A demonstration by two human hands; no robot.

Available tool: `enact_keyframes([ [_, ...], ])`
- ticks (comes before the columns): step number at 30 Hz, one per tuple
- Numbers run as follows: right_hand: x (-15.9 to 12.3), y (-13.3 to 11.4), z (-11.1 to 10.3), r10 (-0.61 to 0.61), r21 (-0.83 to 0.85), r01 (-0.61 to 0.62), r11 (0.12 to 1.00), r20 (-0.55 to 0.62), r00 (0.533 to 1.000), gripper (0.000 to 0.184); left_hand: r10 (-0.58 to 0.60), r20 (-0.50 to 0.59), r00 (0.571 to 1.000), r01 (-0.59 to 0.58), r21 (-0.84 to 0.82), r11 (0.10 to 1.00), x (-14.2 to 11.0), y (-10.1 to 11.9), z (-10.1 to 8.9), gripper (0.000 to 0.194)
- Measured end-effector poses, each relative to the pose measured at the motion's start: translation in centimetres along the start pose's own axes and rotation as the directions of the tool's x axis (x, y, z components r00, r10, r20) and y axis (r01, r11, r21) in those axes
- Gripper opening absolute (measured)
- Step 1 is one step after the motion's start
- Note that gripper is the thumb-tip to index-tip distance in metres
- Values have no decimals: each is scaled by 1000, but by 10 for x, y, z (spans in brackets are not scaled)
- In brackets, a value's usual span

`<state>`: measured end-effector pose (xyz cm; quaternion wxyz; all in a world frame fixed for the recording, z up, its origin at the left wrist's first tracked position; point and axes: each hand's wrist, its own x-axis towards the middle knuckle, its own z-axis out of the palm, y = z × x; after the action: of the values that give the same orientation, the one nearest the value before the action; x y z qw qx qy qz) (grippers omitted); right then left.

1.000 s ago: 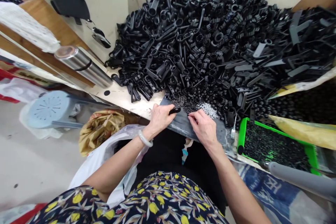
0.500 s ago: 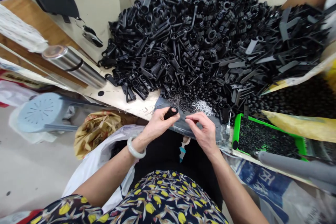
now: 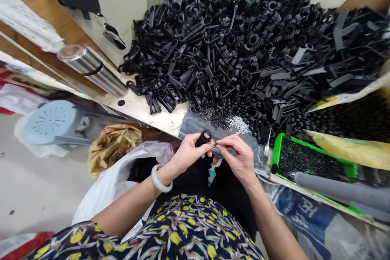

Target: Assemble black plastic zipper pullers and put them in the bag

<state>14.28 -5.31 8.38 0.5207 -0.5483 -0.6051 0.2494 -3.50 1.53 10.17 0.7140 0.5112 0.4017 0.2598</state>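
My left hand [image 3: 190, 152] is closed around a black plastic ring-shaped part [image 3: 204, 137], its round opening facing up. Close beside it, my right hand [image 3: 239, 155] pinches thumb and forefinger together at the part's right side; a tiny dark piece seems to show at the fingertips, too small to name. Both hands are just in front of a dark work mat [image 3: 195, 124]. On the mat's far side lie a small heap of silvery pins [image 3: 238, 124] and little dark pieces [image 3: 218, 122].
A large pile of black plastic parts [image 3: 207, 48] covers the bench behind. To the right sits a green tray [image 3: 276, 152] of small black bits, with a grey cylinder [image 3: 332, 185] in front. At left stand a steel flask [image 3: 91, 69] and a blue stool [image 3: 50, 122].
My right hand's fingertips have come in to the black ring-shaped part, closing the gap between the hands. My left hand and the part have turned slightly. The whole view has shifted a little.
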Motion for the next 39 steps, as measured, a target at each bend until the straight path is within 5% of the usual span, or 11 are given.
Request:
enact_keyframes([
  [21, -12, 6, -7, -91, -114, 99, 989, 76, 993, 10, 0, 35, 999, -1, 36, 999, -6, -7, 0, 28],
  [28, -14, 3, -8, -43, -31, 46, 998, 86, 995, 12, -89, 156, 984, 107, -112, 988, -7, -6, -1, 28],
  [39, -29, -2, 8, 137, 64, -134, 989, -46, 990, 23, -196, 45, 980, 199, -373, 906, -6, -9, 17, 33],
])
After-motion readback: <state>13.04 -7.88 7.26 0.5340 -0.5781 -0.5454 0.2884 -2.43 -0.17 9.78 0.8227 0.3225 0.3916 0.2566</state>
